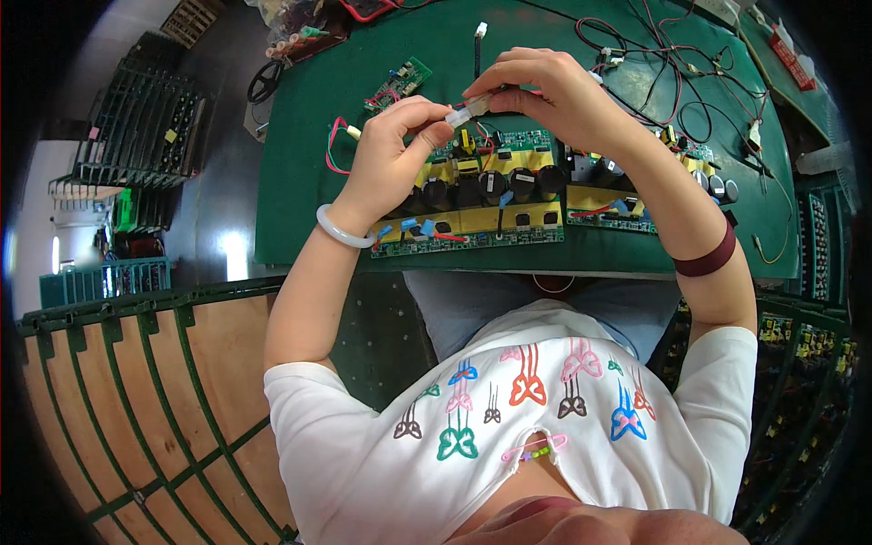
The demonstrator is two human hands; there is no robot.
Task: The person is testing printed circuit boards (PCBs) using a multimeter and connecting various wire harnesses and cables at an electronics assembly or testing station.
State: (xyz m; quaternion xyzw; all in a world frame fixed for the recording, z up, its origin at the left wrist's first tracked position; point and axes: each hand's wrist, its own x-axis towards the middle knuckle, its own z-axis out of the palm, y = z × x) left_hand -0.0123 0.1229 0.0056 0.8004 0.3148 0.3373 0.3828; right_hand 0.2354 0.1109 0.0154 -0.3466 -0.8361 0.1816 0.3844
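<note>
My left hand [386, 154] and my right hand [549, 91] meet above a green circuit board [472, 195] with yellow parts and black round capacitors. Between their fingertips they pinch a small white connector [465, 113] with thin wires running off it. The left wrist wears a pale bangle, the right wrist a dark red band. A second similar board [627, 204] lies to the right, partly hidden by my right forearm.
The boards lie on a green table [300, 209]. Red and black wires [672, 73] tangle at the back right. A small green board [400, 82] lies at the back left. Green wire crates [136, 127] stand to the left, and a wooden panel rack [136, 400] sits at lower left.
</note>
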